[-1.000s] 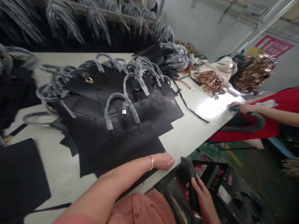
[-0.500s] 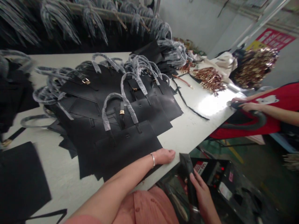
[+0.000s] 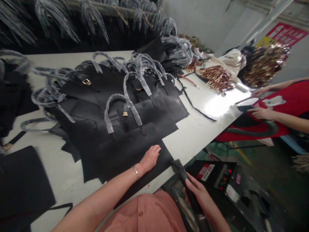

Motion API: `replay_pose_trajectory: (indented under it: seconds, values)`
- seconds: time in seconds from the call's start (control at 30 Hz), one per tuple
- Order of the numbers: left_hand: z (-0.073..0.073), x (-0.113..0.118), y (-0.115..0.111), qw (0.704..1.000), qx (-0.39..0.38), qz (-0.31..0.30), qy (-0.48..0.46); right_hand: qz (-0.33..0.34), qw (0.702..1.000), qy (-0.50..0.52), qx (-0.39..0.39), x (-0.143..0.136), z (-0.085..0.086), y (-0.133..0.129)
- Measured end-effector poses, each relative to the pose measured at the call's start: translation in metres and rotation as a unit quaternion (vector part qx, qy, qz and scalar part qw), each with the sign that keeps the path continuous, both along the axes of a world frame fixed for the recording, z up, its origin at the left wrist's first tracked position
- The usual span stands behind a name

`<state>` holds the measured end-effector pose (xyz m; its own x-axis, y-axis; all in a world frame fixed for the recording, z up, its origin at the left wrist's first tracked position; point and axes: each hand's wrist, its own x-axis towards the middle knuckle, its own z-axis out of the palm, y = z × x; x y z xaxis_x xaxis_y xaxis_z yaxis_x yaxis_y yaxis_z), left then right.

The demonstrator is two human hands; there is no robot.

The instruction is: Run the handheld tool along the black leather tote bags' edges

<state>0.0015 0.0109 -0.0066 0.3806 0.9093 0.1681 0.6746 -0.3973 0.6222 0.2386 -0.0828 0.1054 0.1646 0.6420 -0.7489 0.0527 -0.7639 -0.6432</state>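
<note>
My left hand [image 3: 151, 158] rests on the front black leather bag panel [image 3: 135, 149], its fingers curled together; whatever may be under them is hidden. That panel lies flat near the table edge and has plastic-wrapped looped handles [image 3: 119, 98] at its far side. In my right hand [image 3: 196, 190] is a black hose nozzle [image 3: 181, 170], its flat tip at the panel's near right corner. Behind lie more overlapping black panels [image 3: 166, 108] with wrapped handles and gold buckles [image 3: 125, 114].
A black machine [image 3: 217, 180] with red lights stands below the table at right. A co-worker's hands [image 3: 260, 112] hold a similar hose nozzle and a strip. Piles of brown straps with gold hooks [image 3: 216, 77] lie farther back. Wrapped handles [image 3: 55, 19] hang on a rack.
My left hand has moved left, from past the panel's right edge onto its surface. The nozzle in my right hand has shifted left, closer to the panel. The co-worker's left hand has moved away from the nozzle.
</note>
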Motion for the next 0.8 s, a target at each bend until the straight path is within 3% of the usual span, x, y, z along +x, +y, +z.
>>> replay_pose_trajectory:
  seconds: [0.17,0.33,0.43,0.63,0.8]
  values:
    - [-0.012,-0.005,-0.004,0.998,0.036,-0.036,0.025,0.011,0.998,-0.026,0.058,-0.007,-0.007,0.025]
    - [-0.006,-0.004,-0.006,0.998,0.035,-0.034,0.045,0.039,0.999,-0.015,0.019,0.015,-0.005,0.009]
    - [-0.001,-0.004,-0.006,0.998,0.029,-0.039,0.05,0.051,0.999,-0.01,-0.013,0.014,-0.008,0.002]
    - [0.0,-0.005,-0.006,0.998,0.023,-0.043,0.05,-0.02,0.997,-0.047,0.064,-0.002,-0.009,0.024]
    - [0.0,-0.003,-0.005,0.997,0.02,-0.036,0.063,-0.009,0.999,-0.023,0.03,0.016,-0.003,0.007]
